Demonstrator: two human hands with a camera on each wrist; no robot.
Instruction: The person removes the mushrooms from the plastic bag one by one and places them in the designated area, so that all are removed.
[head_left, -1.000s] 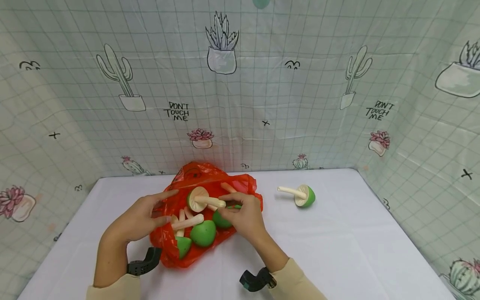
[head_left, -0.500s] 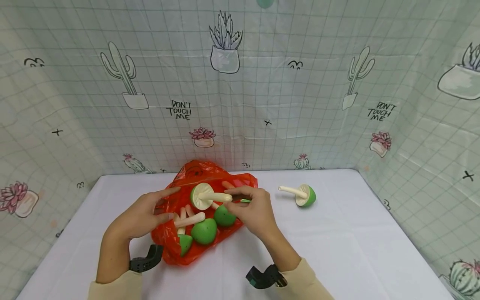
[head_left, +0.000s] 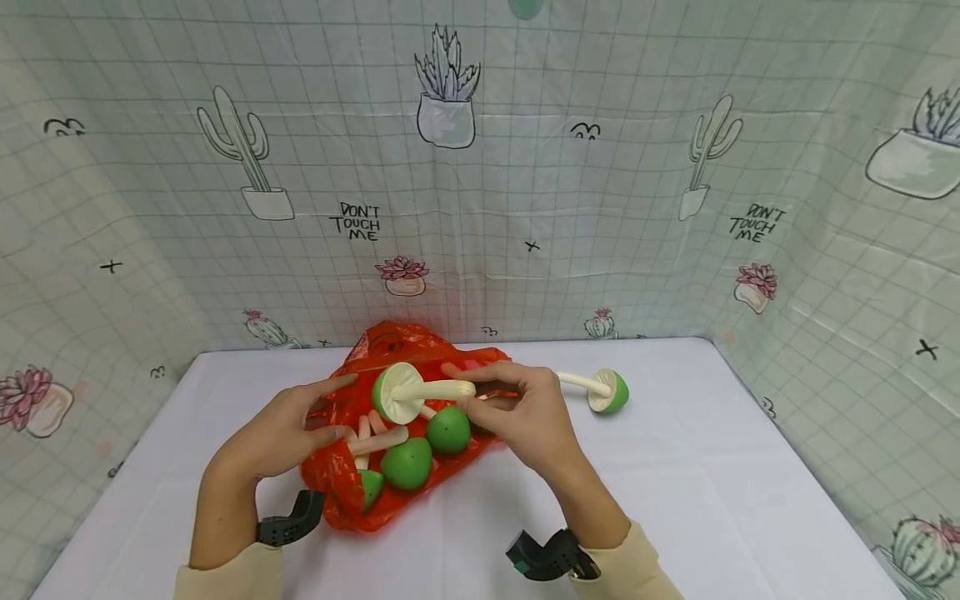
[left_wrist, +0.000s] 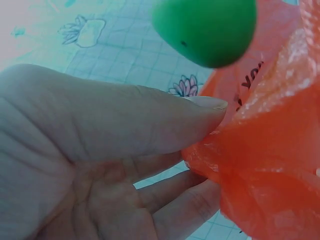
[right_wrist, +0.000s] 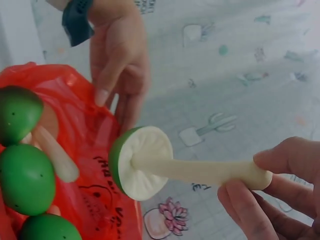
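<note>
A pale cloth backdrop (head_left: 480, 187) with a printed grid, potted cactus drawings and "DON'T TOUCH ME" lettering rises behind a white tabletop (head_left: 675, 492). Reading the tabletop as a clock face with twelve at the backdrop, the red plastic bag (head_left: 405, 337) lies toward ten o'clock, its mouth spread wide.

My left hand (head_left: 277, 429) is at the bag's nine o'clock side, pinching the rim: my thumb lies on one face of the plastic and my fingers on the other. Black print shows on the bag near my thumb in the left wrist view.

My right hand (head_left: 531, 408), at the bag's three o'clock side, grasps the held mushroom (head_left: 431, 391) by the end of its pale stem, between thumb and fingers. Seen from my head, the stem runs toward nine o'clock and its green cap shows a ribbed, cream underside. It appears over the bag; whether the cap touches the plastic I cannot tell.

Within the bag are more mushrooms, among them a round green cap (head_left: 448, 430) at four o'clock, another green cap (head_left: 407, 463) nearer six, and a pale stem (head_left: 381, 439) near my left thumb. A loose mushroom (head_left: 603, 389) lies on the tabletop toward two o'clock, its stem tip just beyond my right hand.
</note>
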